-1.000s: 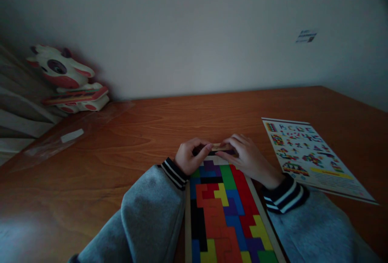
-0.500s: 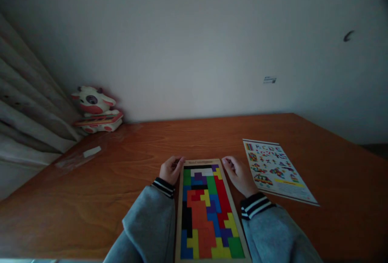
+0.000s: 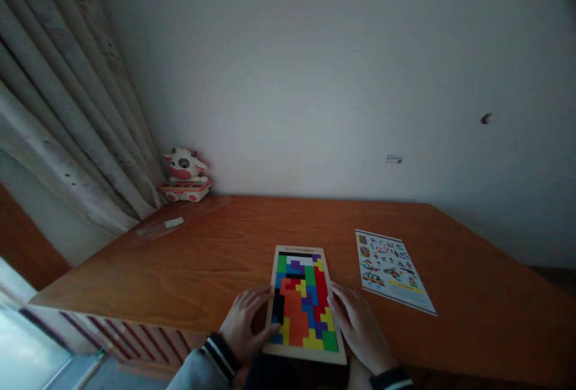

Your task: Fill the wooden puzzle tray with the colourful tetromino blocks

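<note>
A wooden puzzle board (image 3: 306, 249) filled with coloured block pieces lies flat at the table's near edge. My left hand (image 3: 246, 321) holds its lower left side, thumb over the rim near the bottom corner and fingertips higher along the edge. On the opposite side, my right hand (image 3: 360, 324) is pressed to the board's right edge, with its fingers together. Black, orange, red, blue, green, yellow, purple and white pieces fit closely inside the frame.
A printed pattern sheet (image 3: 391, 270) lies on the brown table (image 3: 216, 270), right of the board. A cow-shaped toy (image 3: 185, 175) sits at the back left corner, beside a curtain (image 3: 76, 96). A white label (image 3: 174, 222) is stuck nearby. The wall (image 3: 292, 78) stands behind.
My hands have shifted from the board's far corners down to its sides nearer me. The view has drawn back and turned, showing more curtain and the table's front edge.
</note>
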A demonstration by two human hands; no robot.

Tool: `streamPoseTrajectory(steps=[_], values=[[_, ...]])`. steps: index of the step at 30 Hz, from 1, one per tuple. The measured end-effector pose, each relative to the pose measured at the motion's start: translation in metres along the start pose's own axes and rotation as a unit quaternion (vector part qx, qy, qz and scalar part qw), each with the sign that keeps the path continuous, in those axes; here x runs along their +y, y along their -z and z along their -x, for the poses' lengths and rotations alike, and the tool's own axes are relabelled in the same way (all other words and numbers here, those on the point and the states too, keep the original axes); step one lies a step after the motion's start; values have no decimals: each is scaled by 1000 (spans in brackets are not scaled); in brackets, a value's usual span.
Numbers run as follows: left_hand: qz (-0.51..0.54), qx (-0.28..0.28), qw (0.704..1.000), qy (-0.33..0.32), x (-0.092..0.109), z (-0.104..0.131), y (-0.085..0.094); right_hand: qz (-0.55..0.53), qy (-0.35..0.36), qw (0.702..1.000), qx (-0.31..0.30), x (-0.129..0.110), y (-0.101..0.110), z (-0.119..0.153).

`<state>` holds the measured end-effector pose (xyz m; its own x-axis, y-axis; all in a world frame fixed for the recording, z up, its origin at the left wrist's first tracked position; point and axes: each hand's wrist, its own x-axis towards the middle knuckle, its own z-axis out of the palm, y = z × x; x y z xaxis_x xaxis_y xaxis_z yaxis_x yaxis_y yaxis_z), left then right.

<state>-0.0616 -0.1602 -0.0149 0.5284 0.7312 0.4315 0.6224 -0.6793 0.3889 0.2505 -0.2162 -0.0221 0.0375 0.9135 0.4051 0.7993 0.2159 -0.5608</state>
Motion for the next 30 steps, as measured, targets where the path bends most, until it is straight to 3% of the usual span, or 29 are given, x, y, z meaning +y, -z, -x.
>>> streamPoseTrajectory(steps=[8,17,23,30], values=[[-8,-8,999,-40,0,10,-4,49,-17,999,6,6,-11,11],[-22,3,998,-61,-10,10,-10,25,-34,999,18,17,-18,7],[2,3,1000,-16,-8,8,-12,73,-52,996,12,15,-27,3],[17,-11,999,42,-16,6,-11,164,-71,984,21,13,-52,-12]])
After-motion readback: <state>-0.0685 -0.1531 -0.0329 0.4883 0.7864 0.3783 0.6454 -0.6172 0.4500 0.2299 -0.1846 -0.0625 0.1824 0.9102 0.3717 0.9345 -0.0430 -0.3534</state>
